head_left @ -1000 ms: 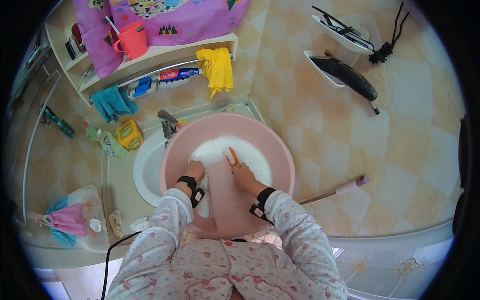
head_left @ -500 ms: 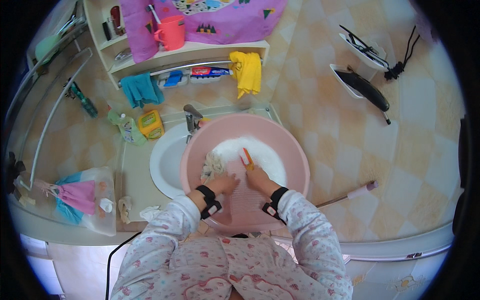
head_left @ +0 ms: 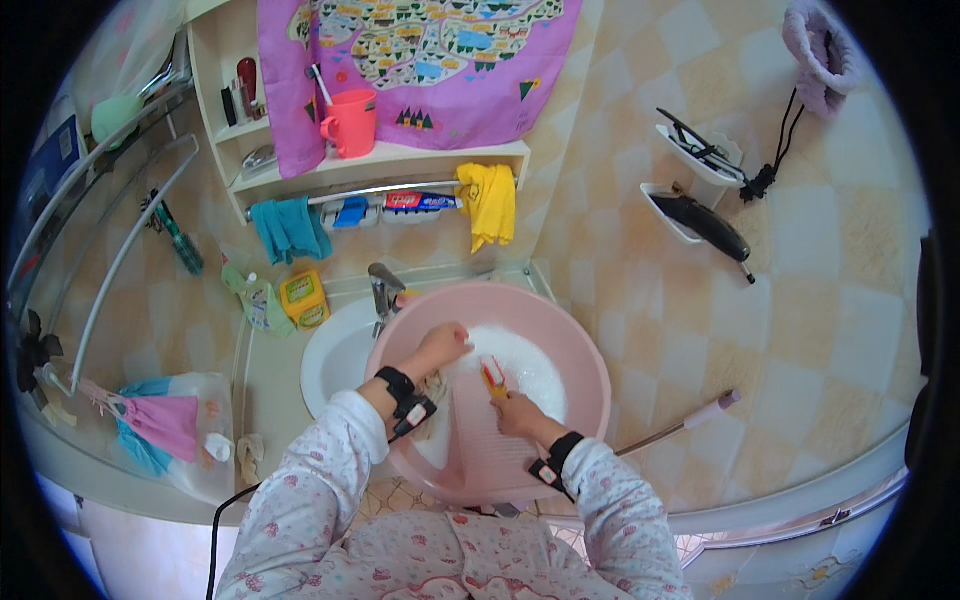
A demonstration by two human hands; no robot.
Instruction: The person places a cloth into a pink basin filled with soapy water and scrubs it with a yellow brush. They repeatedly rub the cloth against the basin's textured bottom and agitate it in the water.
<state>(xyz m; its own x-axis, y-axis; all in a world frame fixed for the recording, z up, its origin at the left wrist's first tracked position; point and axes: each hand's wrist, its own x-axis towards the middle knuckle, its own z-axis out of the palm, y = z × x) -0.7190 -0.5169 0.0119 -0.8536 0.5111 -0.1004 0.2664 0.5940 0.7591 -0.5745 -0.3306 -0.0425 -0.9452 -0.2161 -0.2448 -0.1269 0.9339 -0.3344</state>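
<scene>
A large pink basin (head_left: 596, 385) holds white suds (head_left: 540, 365) and has a ridged washboard (head_left: 487, 445) built into its near part. My right hand (head_left: 518, 412) is closed round the yellow-orange handle of a small scrubbing brush (head_left: 493, 376), whose red-and-white head points away from me over the suds. Above the basin's far left part, my left hand (head_left: 443, 347) has its fingers curled in; what they hold, if anything, is hidden. A wet beige cloth (head_left: 432, 392) lies in the basin, partly covered by my left wrist.
The basin overlaps a white sink (head_left: 325, 350) with a metal faucet (head_left: 384, 285). A yellow tub (head_left: 304, 298) and a green-labelled bottle (head_left: 262, 303) stand to its left. Beyond are a towel rail with a yellow cloth (head_left: 487, 205) and a shelf with a pink cup (head_left: 352, 122).
My left hand has moved away from me, from beside the cloth to over the suds, and its fingers have curled. My right hand still grips the brush, now nearer me. The view has shifted.
</scene>
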